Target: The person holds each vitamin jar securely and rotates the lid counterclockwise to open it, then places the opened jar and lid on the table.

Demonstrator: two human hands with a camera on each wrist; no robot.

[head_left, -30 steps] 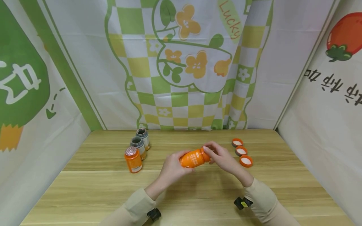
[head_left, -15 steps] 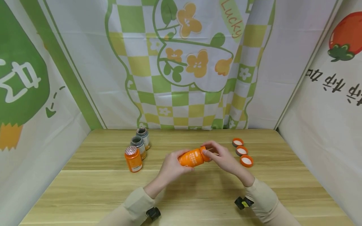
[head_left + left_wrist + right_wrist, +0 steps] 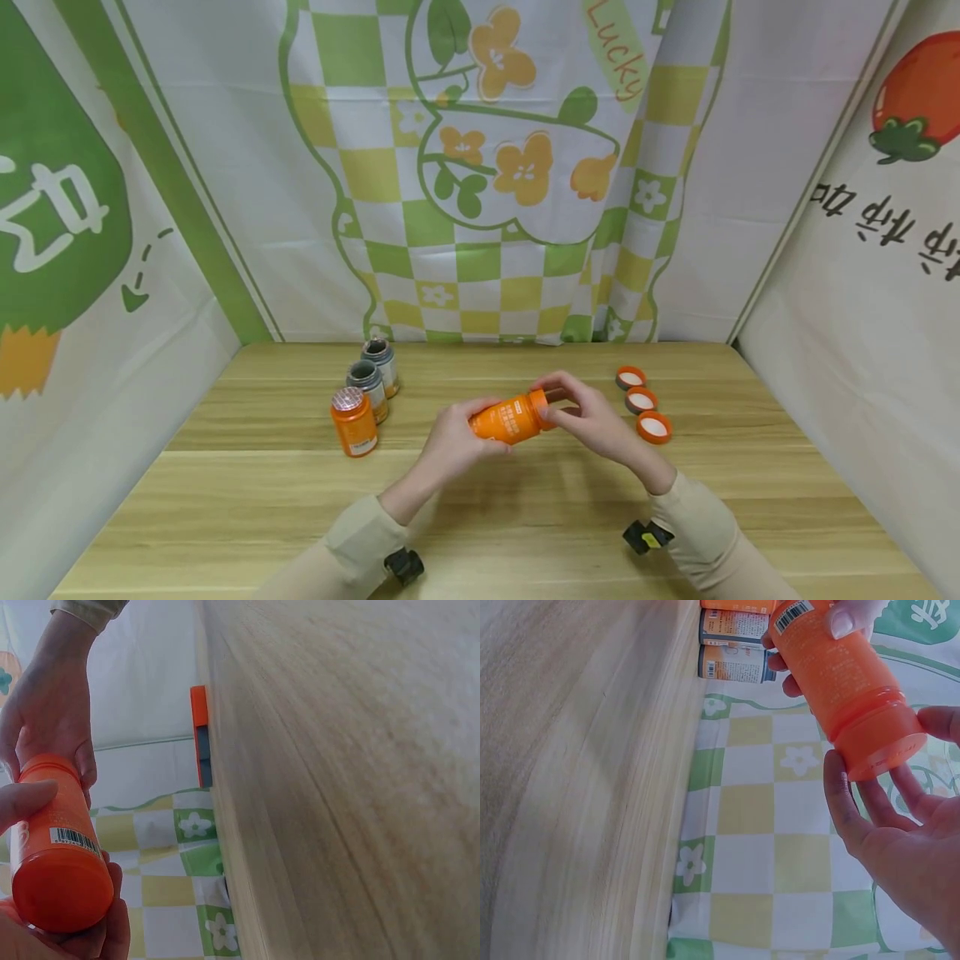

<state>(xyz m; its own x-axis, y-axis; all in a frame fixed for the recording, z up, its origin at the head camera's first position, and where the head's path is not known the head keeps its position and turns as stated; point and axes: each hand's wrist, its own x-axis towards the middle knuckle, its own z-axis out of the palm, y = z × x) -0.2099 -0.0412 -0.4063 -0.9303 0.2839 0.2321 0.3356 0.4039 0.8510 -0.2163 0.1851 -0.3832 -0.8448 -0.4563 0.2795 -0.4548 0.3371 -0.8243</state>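
Observation:
An orange bottle [image 3: 510,419] is held tilted above the table, its capped end toward the right. My left hand [image 3: 452,443] grips its body, thumb on the near side and fingers wrapped round the far side. At the other end, my right hand [image 3: 588,417] holds the orange cap [image 3: 881,742] between thumb and fingertips. In the right wrist view the cap sits on the bottle's neck. A barcode label [image 3: 75,840] and the round base show in the left wrist view.
On the left stand an orange bottle [image 3: 354,423] with a silvery seal and two open grey-necked bottles [image 3: 367,387] behind it. Three orange-rimmed caps [image 3: 641,402] lie inside-up in a row on the right. Printed cloth hangs at the table's back edge.
The bottle and my left hand have drifted slightly left. My right fingers have shifted round the cap, the index finger rising and the thumb moving lower.

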